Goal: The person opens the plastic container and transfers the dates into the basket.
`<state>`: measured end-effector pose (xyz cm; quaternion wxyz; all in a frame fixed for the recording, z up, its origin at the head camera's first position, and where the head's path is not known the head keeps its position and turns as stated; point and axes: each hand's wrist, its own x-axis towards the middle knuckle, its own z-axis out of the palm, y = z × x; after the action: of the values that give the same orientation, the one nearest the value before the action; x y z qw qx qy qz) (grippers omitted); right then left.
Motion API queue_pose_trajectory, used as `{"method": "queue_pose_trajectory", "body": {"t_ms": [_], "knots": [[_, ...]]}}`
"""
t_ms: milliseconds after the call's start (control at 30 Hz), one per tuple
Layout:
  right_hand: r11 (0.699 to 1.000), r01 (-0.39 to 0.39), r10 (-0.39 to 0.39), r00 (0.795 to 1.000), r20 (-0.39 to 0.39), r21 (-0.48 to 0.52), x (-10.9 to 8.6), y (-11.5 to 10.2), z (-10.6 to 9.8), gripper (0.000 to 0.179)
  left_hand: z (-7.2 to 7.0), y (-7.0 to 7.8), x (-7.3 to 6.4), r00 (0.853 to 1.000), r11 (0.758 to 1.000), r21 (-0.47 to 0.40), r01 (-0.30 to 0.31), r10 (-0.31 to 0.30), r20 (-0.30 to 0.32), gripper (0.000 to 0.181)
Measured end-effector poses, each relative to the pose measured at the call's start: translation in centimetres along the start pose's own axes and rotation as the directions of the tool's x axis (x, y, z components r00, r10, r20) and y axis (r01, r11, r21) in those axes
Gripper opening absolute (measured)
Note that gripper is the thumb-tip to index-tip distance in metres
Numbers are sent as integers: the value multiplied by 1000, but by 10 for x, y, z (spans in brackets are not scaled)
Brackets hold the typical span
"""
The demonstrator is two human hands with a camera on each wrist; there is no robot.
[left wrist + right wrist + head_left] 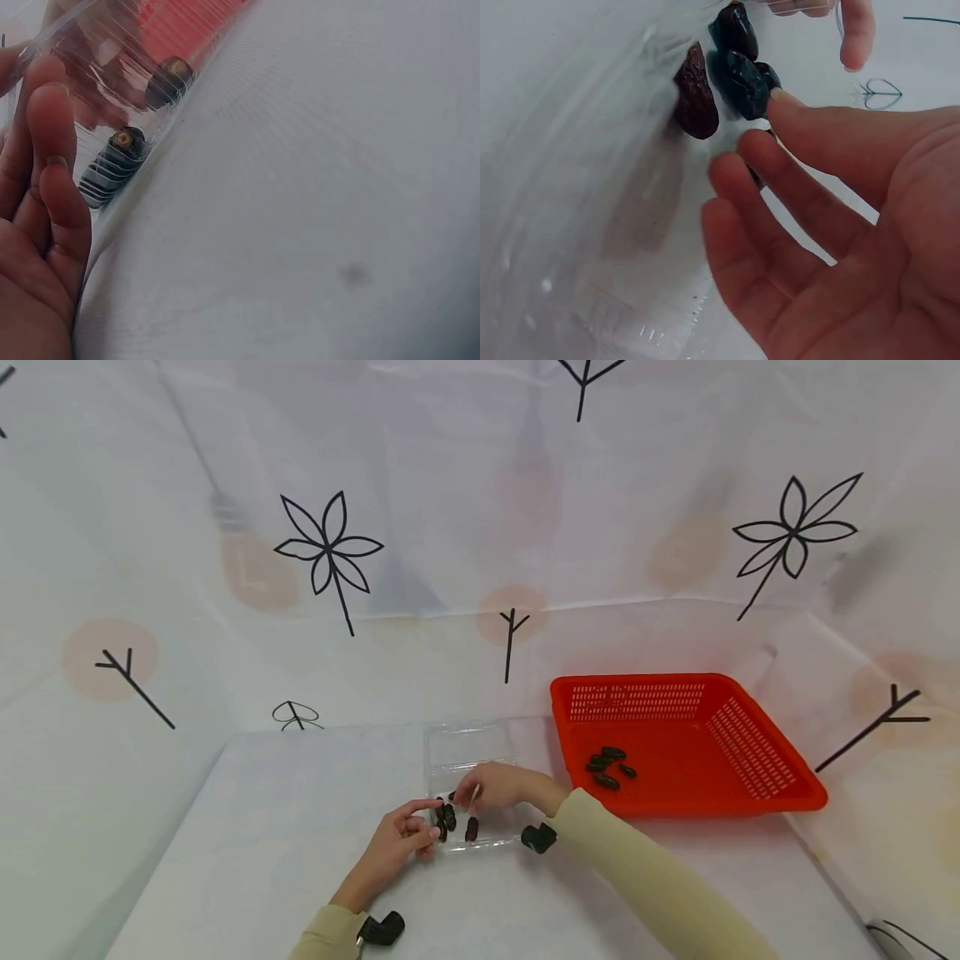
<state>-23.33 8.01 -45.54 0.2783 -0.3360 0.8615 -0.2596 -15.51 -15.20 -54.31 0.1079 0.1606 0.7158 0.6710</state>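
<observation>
A clear plastic box [491, 842] with its lid raised lies on the table and holds several dark dates, bunched mostly on its left side. One reddish-brown date [696, 97] lies apart from that bunch. My left hand [401, 839] grips the left edge of the box, its index finger reaching to the dates. Over the inside of the box is my right hand [491, 785], thumb and fingers loosely bent and apart. Behind those fingers, one date [755, 177] is partly hidden. Through the ribbed wall, a date [112, 169] shows in the left wrist view.
To the right of the box stands a red plastic basket [675, 806] with perforated sides, holding several dates [607, 768]. A patterned white cloth [420, 560] hangs behind the white table [255, 843]. Black cameras are strapped to both wrists.
</observation>
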Motion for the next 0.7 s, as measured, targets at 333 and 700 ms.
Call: {"method": "queue_pose_trajectory", "body": {"t_ms": [333, 700], "knots": [[997, -74, 80, 978, 190, -37, -2, -1, 6, 22, 0, -1, 0, 1000, 1000, 6, -12, 12, -3, 48], [996, -88, 77, 958, 276, 29, 0, 5, 9, 22, 1, 0, 1, 1000, 1000, 11, -4, 4, -16, 45]]}}
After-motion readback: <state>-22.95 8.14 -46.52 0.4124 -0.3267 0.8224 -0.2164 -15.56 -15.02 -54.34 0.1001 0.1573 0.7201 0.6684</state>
